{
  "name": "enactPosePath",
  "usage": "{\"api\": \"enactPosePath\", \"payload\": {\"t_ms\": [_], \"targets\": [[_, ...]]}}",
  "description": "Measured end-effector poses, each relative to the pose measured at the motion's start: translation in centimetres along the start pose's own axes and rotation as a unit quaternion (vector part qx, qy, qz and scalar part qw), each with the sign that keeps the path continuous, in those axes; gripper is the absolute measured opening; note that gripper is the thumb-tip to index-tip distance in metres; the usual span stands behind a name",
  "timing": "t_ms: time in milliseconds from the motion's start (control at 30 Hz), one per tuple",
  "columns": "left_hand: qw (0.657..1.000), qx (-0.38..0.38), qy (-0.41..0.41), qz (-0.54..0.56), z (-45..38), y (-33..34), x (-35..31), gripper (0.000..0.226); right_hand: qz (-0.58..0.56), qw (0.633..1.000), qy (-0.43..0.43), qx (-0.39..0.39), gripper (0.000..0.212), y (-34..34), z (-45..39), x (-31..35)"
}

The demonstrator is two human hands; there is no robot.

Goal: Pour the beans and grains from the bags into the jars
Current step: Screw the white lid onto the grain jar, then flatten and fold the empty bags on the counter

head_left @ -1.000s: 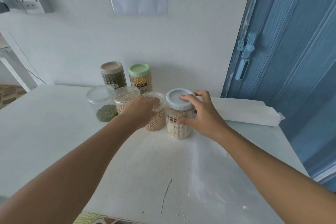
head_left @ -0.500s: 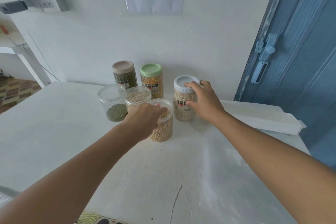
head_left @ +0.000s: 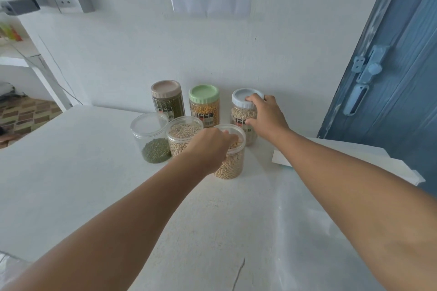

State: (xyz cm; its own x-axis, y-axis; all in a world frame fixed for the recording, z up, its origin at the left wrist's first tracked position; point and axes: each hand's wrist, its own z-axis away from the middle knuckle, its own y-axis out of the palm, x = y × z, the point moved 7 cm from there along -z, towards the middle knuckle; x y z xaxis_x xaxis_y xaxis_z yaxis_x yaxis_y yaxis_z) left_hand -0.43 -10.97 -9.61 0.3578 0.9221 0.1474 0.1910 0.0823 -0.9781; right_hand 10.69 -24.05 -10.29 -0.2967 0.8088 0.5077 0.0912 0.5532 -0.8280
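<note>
- White tabletop (head_left: 71, 172) carries six jars: three tall lidded ones along the wall, three short clear ones in front.
- Back row: beige-lidded jar (head_left: 167, 99), green-lidded jar (head_left: 204, 106), blue-lidded jar (head_left: 244, 113).
- Right hand (head_left: 266, 117) grips the blue-lidded jar, fingers curled over its lid, thumb on its side.
- Left hand (head_left: 209, 147) covers the front bean jar (head_left: 230, 163); fingers curled at its rim, exact hold hard to tell.
- Beside it, a pale-grain jar (head_left: 181, 132) and a green-bean jar (head_left: 151, 139).
- One white box (head_left: 354, 160), partly hidden behind the right forearm.
</note>
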Motion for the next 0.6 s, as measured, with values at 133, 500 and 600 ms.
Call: {"api": "enactPosePath", "payload": {"t_ms": [133,500,600], "targets": [[1.0,0.008,-0.008,0.0,-0.8,0.2,0.2,0.062,-0.004,1.0,-0.006,0.011,0.064,0.3,-1.0,-0.2],[1.0,0.008,0.001,0.003,-0.8,0.0,0.1,0.066,0.006,0.998,0.062,0.017,0.066,-3.1,5.7,-8.4],[0.999,0.036,0.0,-0.002,-0.8,0.1,-0.5,0.069,0.047,0.993,0.088,0.064,0.057,-4.7,8.9,-12.5]]}}
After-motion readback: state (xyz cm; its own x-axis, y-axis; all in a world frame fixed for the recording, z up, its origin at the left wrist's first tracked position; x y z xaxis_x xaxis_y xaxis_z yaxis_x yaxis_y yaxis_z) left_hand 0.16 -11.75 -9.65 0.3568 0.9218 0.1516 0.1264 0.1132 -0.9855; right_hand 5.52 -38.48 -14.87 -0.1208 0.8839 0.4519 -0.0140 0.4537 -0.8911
